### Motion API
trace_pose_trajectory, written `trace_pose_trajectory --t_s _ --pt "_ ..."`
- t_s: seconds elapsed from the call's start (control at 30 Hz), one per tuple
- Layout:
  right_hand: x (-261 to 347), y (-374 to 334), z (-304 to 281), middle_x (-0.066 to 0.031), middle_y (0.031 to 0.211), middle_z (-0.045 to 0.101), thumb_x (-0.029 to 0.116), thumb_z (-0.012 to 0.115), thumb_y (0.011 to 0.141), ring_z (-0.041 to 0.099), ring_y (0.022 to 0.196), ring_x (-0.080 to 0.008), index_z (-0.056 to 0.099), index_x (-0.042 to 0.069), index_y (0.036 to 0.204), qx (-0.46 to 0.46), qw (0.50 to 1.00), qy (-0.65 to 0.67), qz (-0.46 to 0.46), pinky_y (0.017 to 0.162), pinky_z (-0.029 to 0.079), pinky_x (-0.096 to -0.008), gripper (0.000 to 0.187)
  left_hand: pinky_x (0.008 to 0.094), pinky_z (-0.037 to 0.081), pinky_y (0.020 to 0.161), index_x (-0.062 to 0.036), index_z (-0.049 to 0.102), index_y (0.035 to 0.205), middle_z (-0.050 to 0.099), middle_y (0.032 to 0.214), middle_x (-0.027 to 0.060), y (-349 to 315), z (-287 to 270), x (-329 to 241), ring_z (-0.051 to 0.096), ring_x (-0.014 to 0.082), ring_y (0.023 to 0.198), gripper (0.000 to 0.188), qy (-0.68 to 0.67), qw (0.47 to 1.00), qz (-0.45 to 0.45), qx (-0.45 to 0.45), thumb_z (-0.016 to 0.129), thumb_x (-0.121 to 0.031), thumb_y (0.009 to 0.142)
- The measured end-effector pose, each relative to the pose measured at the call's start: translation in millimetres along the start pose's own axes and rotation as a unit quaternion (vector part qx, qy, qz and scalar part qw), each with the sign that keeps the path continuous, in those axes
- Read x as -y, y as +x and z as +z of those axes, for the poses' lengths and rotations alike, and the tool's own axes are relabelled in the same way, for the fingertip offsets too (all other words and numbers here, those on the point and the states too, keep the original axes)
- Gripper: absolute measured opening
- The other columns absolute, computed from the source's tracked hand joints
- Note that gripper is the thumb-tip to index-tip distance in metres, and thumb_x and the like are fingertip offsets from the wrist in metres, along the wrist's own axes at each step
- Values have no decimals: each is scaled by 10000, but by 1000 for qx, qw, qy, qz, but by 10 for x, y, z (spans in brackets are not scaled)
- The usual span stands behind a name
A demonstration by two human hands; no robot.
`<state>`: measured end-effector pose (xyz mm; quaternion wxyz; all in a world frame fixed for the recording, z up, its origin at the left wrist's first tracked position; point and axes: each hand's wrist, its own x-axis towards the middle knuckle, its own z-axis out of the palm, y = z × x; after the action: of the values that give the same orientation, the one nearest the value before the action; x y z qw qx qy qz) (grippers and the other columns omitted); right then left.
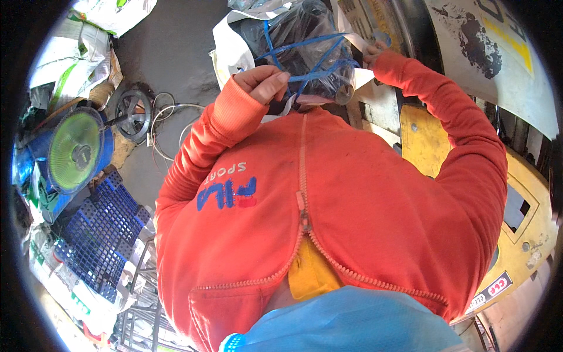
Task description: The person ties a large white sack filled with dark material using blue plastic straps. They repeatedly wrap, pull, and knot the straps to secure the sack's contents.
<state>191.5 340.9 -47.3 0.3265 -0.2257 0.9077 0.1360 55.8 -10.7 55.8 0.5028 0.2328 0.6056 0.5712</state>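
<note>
A white woven sack [224, 44] stands at the far side of me, lined with clear plastic [311, 26] over dark contents that I cannot make out. Blue cord [302, 42] crosses the top of the plastic in several strands. My left hand [265, 83] is closed, pinching a strand of the cord at the sack's near left. At the right side of the sack, my right hand [375, 54] has its fingers closed around a white strap [355, 41] of the sack; a bit of blue shows beside them, and the fingertips are partly hidden.
On the left are a green-bladed fan [76, 149], a blue plastic pallet [102, 226], a dark handwheel [133, 111] and a loose pale cable [159, 120] on the floor. More white sacks [79, 50] stand at the far left. A yellow machine panel [425, 138] is close on my right.
</note>
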Motion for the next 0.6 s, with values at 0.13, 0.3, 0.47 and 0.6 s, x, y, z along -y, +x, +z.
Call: trace_pose_trajectory --t_s 0.13,0.3,0.47,0.6 --pt "-85 -16 75 20 1093 513 216 541 600 383 1116 -208 617 198 777 -32 999 -3 -16 942 219 -479 193 203 294 520 -78 474 635 386 592 -45 -5 -7 -2 335 52 565 288 -4 1000 4 3 452 -273 846" --pt "-142 -107 54 10 1092 517 210 525 622 421 1089 -213 620 182 793 -51 998 27 0 944 240 -470 198 198 305 524 -72 497 669 399 601 -48 12 15 -7 348 47 570 258 -25 1000 2 16 458 -259 843" --pt "-8 -127 -96 -26 1095 518 189 530 634 445 1073 -226 628 160 832 -29 999 -19 -3 954 243 -468 223 193 301 517 -70 510 689 408 603 -46 7 25 -15 353 50 563 252 -40 999 -1 16 463 -266 839" --pt "35 -120 -213 -48 1128 506 181 533 641 430 1092 -217 637 151 851 9 1000 -2 21 960 236 -466 236 188 312 532 -68 533 709 424 616 -51 -13 14 -8 364 44 580 242 -47 999 -11 19 473 -263 840"
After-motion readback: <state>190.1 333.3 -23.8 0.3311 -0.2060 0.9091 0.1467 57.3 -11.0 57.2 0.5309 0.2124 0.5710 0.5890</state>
